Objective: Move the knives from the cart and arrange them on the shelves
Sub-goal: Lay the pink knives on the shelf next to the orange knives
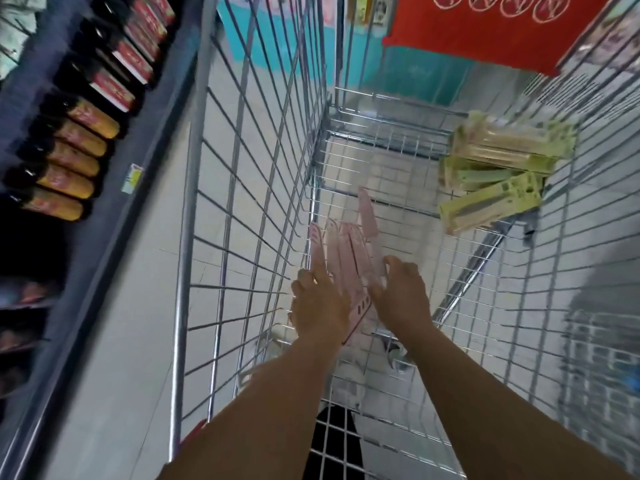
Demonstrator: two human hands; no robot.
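Both my arms reach down into a wire shopping cart (242,188). A bunch of pink packaged knives (349,251) lies on the cart floor near its left wall. My left hand (320,306) presses against the left side of the bunch and my right hand (401,292) against its right side, fingers spread along the packs. One pink pack (367,211) sticks out farther ahead. A pile of green packaged knives (498,168) rests against the cart's far right wall.
A dark shelf (104,140) runs along the left with rows of dark bottles (76,157) bearing red and yellow labels. A red sign (485,26) hangs ahead over the cart. Pale tiled floor shows through the wire.
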